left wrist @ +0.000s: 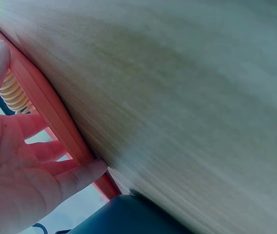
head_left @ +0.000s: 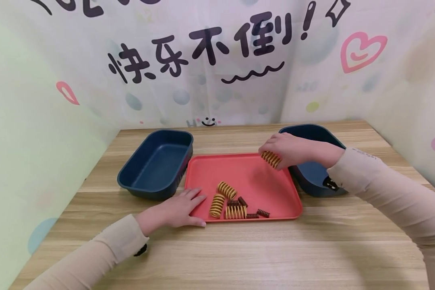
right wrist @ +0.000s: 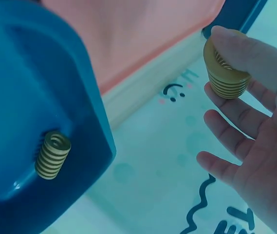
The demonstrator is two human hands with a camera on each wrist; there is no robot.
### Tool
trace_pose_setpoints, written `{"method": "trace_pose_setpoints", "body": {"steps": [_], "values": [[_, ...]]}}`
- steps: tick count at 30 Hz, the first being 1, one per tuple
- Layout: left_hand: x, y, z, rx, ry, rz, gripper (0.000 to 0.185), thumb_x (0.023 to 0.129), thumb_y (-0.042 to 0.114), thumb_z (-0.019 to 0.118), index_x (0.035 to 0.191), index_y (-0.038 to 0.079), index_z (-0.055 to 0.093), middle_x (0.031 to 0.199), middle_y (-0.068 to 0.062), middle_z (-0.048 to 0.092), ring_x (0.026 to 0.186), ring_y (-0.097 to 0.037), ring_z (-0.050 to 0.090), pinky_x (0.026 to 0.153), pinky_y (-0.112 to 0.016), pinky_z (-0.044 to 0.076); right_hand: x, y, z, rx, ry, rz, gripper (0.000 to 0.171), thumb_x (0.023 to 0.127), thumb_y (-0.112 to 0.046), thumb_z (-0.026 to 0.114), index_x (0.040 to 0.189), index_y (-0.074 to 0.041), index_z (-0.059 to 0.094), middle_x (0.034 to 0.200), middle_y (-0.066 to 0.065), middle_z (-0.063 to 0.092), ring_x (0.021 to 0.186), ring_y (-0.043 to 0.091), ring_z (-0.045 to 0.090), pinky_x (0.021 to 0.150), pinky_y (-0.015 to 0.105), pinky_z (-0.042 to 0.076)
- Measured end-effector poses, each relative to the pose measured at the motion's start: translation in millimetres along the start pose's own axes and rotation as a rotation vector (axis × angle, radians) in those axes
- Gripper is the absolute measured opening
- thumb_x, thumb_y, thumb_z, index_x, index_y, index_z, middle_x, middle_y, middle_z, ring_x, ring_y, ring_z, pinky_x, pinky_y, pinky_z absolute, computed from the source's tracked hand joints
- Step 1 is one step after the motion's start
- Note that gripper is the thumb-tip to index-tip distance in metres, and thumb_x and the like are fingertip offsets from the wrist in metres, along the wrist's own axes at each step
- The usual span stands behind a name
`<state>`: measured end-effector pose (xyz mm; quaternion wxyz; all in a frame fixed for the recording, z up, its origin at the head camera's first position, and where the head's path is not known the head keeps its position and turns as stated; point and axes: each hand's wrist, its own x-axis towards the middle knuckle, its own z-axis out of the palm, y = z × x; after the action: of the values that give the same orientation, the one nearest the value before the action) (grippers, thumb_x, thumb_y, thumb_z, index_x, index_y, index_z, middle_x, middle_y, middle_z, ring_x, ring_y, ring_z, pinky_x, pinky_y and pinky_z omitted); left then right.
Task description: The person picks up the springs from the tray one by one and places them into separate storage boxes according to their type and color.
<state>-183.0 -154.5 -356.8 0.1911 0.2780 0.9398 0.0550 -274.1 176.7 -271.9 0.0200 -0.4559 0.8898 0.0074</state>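
Note:
A red tray (head_left: 268, 189) lies between two dark blue bins. My right hand (head_left: 288, 149) hovers over the tray's far right corner, beside the right bin (head_left: 311, 133), and pinches a yellow spring (head_left: 270, 158) (right wrist: 224, 73) between thumb and finger. Another yellow spring (right wrist: 52, 154) lies inside that bin. My left hand (head_left: 181, 209) (left wrist: 11, 165) rests flat with straight fingers on the tray's near left edge (left wrist: 41, 97). Several yellow springs (head_left: 226, 190) and small dark springs (head_left: 263, 212) lie in the tray's front part.
The left blue bin (head_left: 156, 163) stands beside the tray on the wooden table (head_left: 275, 249). A printed curtain (head_left: 210, 60) walls in the back and both sides.

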Motion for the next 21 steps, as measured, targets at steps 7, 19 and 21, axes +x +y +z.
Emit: {"method": "trace_pose_setpoints", "body": {"steps": [7, 19, 21], "values": [[1.3, -1.8, 1.8, 0.005, 0.004, 0.005, 0.081, 0.081, 0.059, 0.055, 0.143, 0.011, 0.033, 0.149, -0.015, 0.022, 0.135, -0.039, 0.021, 0.106, -0.049, 0.027, -9, 9, -7, 0.013, 0.026, -0.003, 0.048, 0.071, -0.016, 0.077, 0.114, -0.005, 0.059, 0.110, 0.011, 0.060, 0.102, 0.031, 0.049, 0.086, 0.051, 0.040], [0.1, -0.3, 0.0, -0.001, 0.003, 0.006, 0.081, 0.081, 0.057, 0.056, 0.143, 0.011, 0.033, 0.149, -0.015, 0.022, 0.135, -0.039, 0.020, 0.106, -0.048, 0.026, -21, 21, -10, 0.037, 0.038, 0.045, 0.049, 0.069, -0.017, 0.079, 0.112, -0.007, 0.058, 0.106, 0.009, 0.060, 0.099, 0.031, 0.049, 0.084, 0.049, 0.041], [-0.1, 0.0, -0.1, -0.001, 0.003, 0.005, 0.080, 0.081, 0.057, 0.056, 0.143, 0.011, 0.033, 0.149, -0.015, 0.022, 0.135, -0.039, 0.020, 0.106, -0.048, 0.027, -22, 23, -9, 0.045, 0.036, 0.053, 0.048, 0.069, -0.016, 0.079, 0.112, -0.008, 0.058, 0.106, 0.009, 0.060, 0.099, 0.031, 0.049, 0.084, 0.050, 0.041]]}}
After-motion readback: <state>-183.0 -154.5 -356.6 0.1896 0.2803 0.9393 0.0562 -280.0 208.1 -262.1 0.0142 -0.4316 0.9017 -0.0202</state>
